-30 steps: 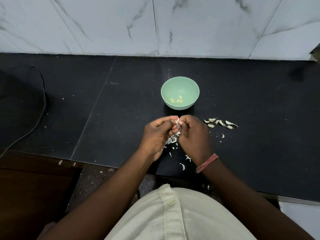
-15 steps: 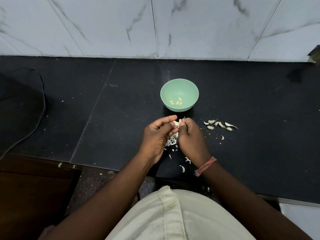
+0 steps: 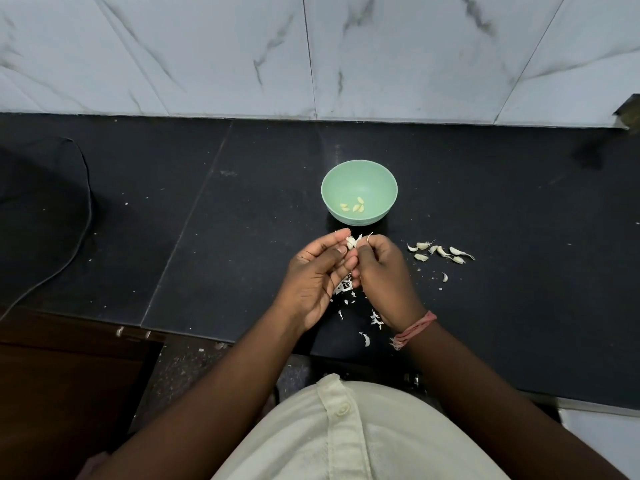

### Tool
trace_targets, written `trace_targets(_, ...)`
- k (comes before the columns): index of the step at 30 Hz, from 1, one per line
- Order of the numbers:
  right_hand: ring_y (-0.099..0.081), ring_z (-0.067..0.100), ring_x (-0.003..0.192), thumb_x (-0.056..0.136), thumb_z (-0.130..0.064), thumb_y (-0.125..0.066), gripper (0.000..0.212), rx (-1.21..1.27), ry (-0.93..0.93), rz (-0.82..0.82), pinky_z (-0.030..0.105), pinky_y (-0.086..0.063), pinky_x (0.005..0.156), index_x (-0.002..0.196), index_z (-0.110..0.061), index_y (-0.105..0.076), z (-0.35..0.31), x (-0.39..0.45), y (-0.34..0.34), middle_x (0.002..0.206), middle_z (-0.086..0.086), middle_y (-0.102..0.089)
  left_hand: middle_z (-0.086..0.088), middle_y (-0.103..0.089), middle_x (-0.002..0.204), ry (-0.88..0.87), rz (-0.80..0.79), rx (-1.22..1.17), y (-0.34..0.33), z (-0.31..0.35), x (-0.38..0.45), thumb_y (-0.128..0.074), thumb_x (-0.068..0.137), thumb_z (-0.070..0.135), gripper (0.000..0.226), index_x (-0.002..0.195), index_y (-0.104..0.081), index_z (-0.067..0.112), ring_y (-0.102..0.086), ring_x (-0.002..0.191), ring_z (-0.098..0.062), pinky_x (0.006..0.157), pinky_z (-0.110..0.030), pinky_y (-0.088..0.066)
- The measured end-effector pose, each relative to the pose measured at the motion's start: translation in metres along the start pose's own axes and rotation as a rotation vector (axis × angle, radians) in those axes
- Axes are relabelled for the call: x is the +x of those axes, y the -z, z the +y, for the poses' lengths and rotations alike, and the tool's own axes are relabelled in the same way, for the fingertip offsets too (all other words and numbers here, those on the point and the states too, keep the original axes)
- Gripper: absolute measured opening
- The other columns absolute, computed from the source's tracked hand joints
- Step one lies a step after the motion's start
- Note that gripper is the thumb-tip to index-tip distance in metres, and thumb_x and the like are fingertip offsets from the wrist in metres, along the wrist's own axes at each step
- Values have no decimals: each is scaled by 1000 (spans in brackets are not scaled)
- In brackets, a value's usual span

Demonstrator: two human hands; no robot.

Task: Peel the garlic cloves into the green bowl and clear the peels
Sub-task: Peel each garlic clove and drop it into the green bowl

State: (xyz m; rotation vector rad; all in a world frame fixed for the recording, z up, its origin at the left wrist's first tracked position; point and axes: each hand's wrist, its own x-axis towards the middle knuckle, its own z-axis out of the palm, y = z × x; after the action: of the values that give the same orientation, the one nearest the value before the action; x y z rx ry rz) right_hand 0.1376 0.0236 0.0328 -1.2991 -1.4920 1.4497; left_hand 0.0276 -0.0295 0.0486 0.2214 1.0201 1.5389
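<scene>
Nearest the viewer is a cream buttoned shirt (image 3: 346, 427), seen from above, with two bare forearms reaching forward over a dark bench (image 3: 519, 306). A pink thread band (image 3: 414, 330) circles the right wrist.

Just beyond the bench's near edge, a scatter of white papery peels (image 3: 360, 306) lies under and behind the hands. The left hand (image 3: 317, 278) and right hand (image 3: 382, 271) meet above it. Between their fingertips is a garlic clove (image 3: 352, 241), partly skinned. The left hand's grip is a pinch on the clove, thumb and fingers curled round it; the right hand's grip is a pinch on a loose strip of skin at the clove's tip.

To the right, near the hands but apart from them, a small group of unpeeled cloves (image 3: 440, 252) waits on the bench.

Farther back, directly beyond the hands, stands the green bowl (image 3: 359, 168), with a few yellowish peeled cloves (image 3: 355, 206) at its bottom. Behind it rises a white marbled tile wall (image 3: 311, 53). A dark cable (image 3: 81, 216) curves along the far left.

The clove looks light, small and firm, probably slick once bare, so it is best held by its sides while the dry, brittle skin is pulled from the pointed end. The peels are likely to tear and drift easily.
</scene>
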Motion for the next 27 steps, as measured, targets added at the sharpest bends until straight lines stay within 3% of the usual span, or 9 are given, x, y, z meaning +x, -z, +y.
trace_targets(4,-63,21,66,100,-23,-54,17,-108,70,55,41,-56,67,85,-16,-58,3,0,0,73,3,-64,-21,-72,107,-2,45,-20,-1,-3,1,-60,91,-7,26,115,-68,-4,-72,91,-20,84,-24,-59)
trace_targets(7,-64,17,62,100,-14,-55,12,-25,62,103,38,-57,63,90,-10,-62,1,-3,1,73,6,-66,-20,-73,97,31,89,-73,-1,-4,2,-61,90,-9,23,110,-69,-4,-73,83,-19,76,-24,-61)
trace_targets(11,-71,13,69,99,1,-51,22,35,26,171,37,-62,69,98,-9,-70,5,-1,6,85,8,-73,-18,-74,96,69,122,-149,-2,-5,3,-60,93,-5,17,107,-68,-4,-74,84,-19,82,-26,-60)
trace_targets(15,-70,10,95,94,5,-47,35,-195,110,116,26,-56,89,114,-11,-71,2,-6,6,108,2,-73,-15,-73,95,94,124,-209,-2,-7,3,-60,94,-1,12,103,-68,-2,-73,83,-17,85,-25,-59)
trace_targets(17,-67,8,95,93,-6,-52,28,-317,171,131,20,-51,84,109,-16,-72,-4,-10,6,103,-5,-74,-16,-72,95,99,131,-202,-2,-7,3,-61,93,-1,10,101,-67,-1,-73,83,-17,84,-25,-59)
trace_targets(19,-67,6,88,95,-18,-57,18,-348,239,148,24,-52,79,101,-20,-74,-5,-11,6,94,-10,-74,-17,-73,95,101,140,-190,-1,-7,3,-61,93,-2,10,101,-67,-1,-73,83,-19,85,-26,-59)
trace_targets(22,-68,4,91,92,-15,-66,14,-330,335,112,27,-56,84,103,-19,-75,0,-10,6,99,-9,-73,-18,-74,92,101,153,-167,4,-6,1,-59,94,-3,12,101,-68,-1,-75,81,-19,78,-25,-61)
trace_targets(27,-71,7,77,87,-8,-72,14,-213,174,48,38,-60,76,89,-21,-76,8,-5,3,84,-7,-74,-17,-74,87,102,177,3,6,-7,0,-60,93,-3,14,104,-68,-5,-74,76,-19,69,-26,-62)
